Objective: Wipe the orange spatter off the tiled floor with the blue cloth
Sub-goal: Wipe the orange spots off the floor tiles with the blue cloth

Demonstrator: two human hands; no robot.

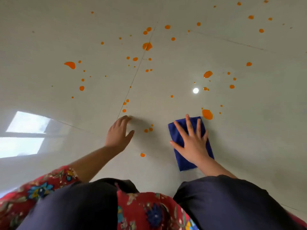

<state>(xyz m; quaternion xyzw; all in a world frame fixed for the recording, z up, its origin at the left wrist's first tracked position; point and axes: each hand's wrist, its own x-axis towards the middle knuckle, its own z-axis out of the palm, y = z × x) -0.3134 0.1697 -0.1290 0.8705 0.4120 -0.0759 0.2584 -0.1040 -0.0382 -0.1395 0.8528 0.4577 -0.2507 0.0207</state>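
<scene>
The wiping looks barely begun, if at all. The folded blue cloth (185, 161) lies flat on the tiled floor (249, 130) close in front of the person's knees, and the right hand (193, 143) presses down on it with its fingers (187, 121) straight and spread, not curled round it. The cloth's far corner sits just beside a large blob (207, 114) of the orange spatter (147, 46) without covering it. The left hand (118, 135) is open too, fingers extended towards the floor; their tips are blurred, so contact is unclear. Nearly everything seems left to do: drops lie between the hands (148, 130), one nearer the knees (142, 155), and many more scatter far ahead and to both sides across the tile joints. I see no smears or wiped streaks
</scene>
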